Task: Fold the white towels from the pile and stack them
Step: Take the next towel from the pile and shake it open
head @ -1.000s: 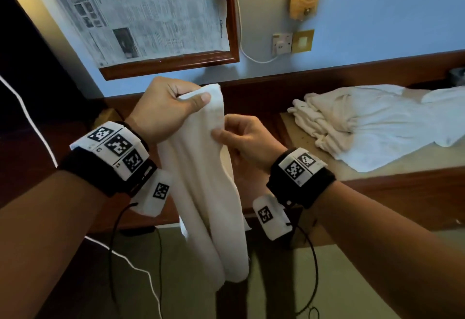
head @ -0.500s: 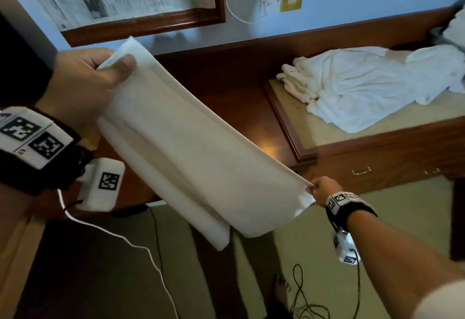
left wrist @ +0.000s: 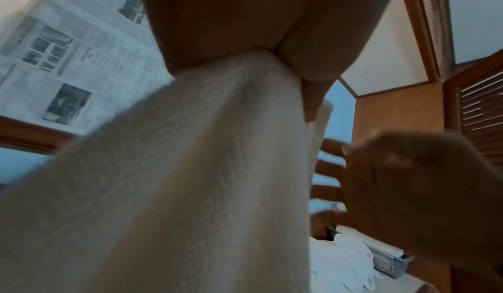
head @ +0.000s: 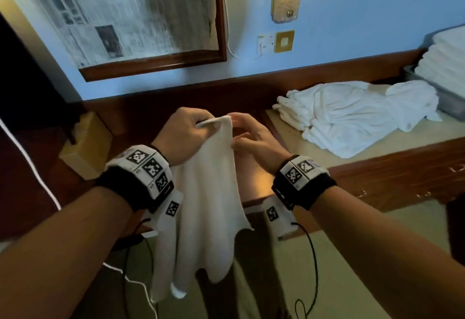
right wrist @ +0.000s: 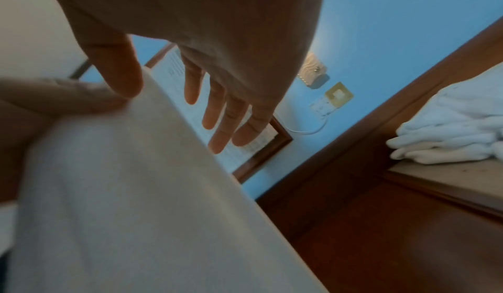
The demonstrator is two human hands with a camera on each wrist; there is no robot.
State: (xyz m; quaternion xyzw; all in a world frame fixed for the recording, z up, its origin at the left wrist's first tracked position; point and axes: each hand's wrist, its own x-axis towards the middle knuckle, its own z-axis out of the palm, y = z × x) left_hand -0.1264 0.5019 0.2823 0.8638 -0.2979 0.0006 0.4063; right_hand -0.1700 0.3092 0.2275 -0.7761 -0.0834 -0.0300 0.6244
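A white towel (head: 208, 193) hangs doubled in front of me, and my left hand (head: 208, 123) pinches its top ends between thumb and fingers. My right hand (head: 241, 130) is right beside that pinch; in the right wrist view its thumb (right wrist: 119, 78) touches the towel's top edge (right wrist: 152, 138) while the fingers (right wrist: 217, 125) stretch straight past it. The left wrist view shows the towel (left wrist: 204, 168) bunched under my left thumb. The loose pile of white towels (head: 352, 114) lies on the beige table top (head: 289, 137) to the right. Folded towels (head: 445, 62) are stacked at the far right.
A grey basket (head: 453, 109) holds the folded stack at the table's right end. A tan box (head: 85, 147) sits on the dark wooden desk to the left. Cables (head: 312, 268) trail over the floor below. A framed board with newspaper (head: 141, 16) hangs on the blue wall.
Half a second ago the towel was stretched between my raised left hand and my low right hand. My right hand has come up to the left and let go; the towel now hangs doubled.
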